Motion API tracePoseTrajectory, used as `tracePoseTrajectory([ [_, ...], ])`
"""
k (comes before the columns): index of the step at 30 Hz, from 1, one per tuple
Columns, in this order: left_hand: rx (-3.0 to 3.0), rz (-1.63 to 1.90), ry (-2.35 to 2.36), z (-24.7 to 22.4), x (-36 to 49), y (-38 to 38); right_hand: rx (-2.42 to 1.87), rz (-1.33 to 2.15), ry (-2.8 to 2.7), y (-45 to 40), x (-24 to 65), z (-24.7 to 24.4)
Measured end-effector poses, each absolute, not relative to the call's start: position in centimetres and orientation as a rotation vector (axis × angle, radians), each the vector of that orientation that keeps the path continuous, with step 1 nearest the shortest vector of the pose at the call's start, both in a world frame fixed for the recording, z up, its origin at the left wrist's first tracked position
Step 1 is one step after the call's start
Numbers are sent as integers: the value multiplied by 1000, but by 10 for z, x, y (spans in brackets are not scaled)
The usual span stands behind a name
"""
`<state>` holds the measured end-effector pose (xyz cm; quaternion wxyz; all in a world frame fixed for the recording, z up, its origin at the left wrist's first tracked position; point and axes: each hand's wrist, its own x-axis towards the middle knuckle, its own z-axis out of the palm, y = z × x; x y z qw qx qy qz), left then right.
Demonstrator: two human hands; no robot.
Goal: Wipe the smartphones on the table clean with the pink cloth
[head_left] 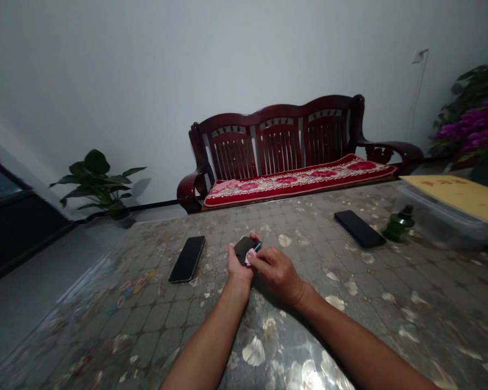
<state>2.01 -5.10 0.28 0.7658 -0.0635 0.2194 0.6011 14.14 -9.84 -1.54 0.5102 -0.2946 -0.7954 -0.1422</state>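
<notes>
My left hand [236,268] is wrapped round a dark smartphone [244,246] from below, its screen side tilted up. A bluish glint runs along the phone's right edge. In my right hand [280,272] a small pink cloth [250,254] is pinched between thumb and fingers, and it touches the phone's lower right part. Both hands are close together above the middle of the table [179,330]. The phone's lower end is partly hidden by the cloth and fingers.
A second phone [187,259] lies left of my hands, a third phone [358,228] to the right. Beside that stand a green bottle [399,223] and a clear plastic box [427,219] with a yellow sheet [459,195] on top. A wooden bench [280,141] stands behind the table.
</notes>
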Motion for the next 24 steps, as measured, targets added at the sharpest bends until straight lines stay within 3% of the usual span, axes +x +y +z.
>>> tracePoseTrajectory([
  [24, -195, 1271, 526, 10, 24, -55, -730, -411, -1857, -93, 153, -19],
])
